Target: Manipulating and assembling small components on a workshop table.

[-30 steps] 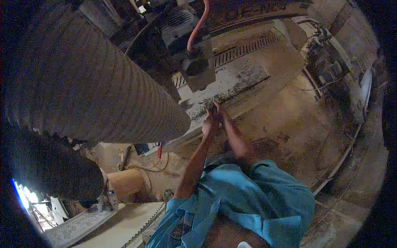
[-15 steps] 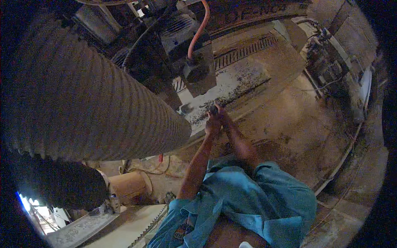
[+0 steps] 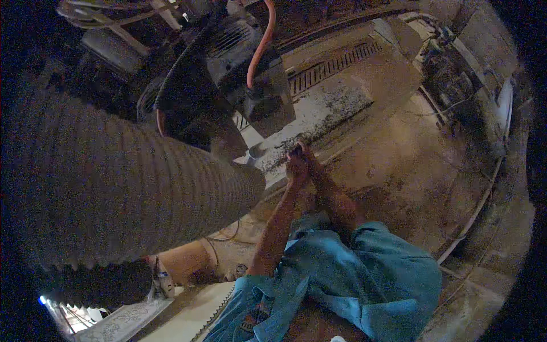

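Observation:
In front of me, my left hand and my right hand are close together, fingers closed around a small dark thing that I cannot make out. They are at the near edge of a long pale slab, whose top is strewn with dark crumbs or flakes. Just left of my hands, a small round-edged piece rests at the slab's end. A machine head with an orange hose stands over the slab's left part.
A thick ribbed duct fills the left side, its narrow end near my left forearm. Below it lies a toothed blade or strip along a pale board. A slotted grate runs behind the slab. Machinery stands at the right.
The view has shifted slightly, so the machine head and duct appear further left and lower. Both hands stay together at the slab's edge, with little visible movement.

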Available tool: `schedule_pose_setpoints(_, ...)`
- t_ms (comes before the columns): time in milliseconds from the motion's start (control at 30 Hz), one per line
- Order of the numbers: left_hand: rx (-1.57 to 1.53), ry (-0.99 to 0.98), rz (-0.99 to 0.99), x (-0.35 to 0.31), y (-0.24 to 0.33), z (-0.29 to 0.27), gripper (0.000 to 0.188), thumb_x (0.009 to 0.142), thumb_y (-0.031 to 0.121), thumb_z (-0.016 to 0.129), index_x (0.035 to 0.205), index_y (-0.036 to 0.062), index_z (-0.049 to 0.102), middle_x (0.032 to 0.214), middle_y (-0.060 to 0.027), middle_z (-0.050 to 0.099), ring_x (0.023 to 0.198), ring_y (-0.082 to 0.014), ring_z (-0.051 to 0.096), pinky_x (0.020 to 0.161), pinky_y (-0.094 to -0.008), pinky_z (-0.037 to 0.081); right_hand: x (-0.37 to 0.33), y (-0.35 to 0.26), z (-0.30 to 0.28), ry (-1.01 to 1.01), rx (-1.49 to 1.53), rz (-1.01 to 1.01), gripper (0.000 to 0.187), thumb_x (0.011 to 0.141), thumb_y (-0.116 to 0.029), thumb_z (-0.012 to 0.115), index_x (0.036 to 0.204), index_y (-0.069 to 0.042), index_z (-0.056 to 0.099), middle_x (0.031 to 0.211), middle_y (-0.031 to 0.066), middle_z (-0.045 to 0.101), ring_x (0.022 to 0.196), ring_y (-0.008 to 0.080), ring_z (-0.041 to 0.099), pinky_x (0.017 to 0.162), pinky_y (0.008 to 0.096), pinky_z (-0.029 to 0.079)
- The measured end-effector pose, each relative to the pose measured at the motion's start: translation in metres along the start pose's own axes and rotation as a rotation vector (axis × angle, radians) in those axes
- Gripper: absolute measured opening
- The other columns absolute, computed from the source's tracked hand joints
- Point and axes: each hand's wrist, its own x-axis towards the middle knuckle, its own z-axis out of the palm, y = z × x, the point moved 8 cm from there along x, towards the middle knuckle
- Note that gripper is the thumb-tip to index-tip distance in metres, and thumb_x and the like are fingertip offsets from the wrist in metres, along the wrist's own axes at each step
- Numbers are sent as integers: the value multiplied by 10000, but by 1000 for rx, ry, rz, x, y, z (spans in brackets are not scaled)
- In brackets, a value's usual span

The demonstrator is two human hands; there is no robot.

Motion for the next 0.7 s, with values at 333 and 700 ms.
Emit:
schedule_pose_setpoints(333, 178, 271, 395, -6, 60, -17, 376, 896, 250, 468, 1188, 14, 494, 884, -186, 615, 690, -309, 616, 587, -404, 504, 0, -49, -18, 0, 130, -5, 349, 935, -399, 506, 1075, -80, 522, 830, 70, 583, 755, 203, 541, 737, 370, 465)
schedule_pose_setpoints(700, -57, 153, 491, 28, 26, 26, 438, 866, 336, 559, 1107, -29, 537, 986, -197, 599, 864, -309, 609, 701, -404, 502, 58, 5, -20, -57, 792, 170, 236, 956, -335, 490, 908, -120, 572, 696, 18, 529, 656, 159, 515, 617, 334, 464)
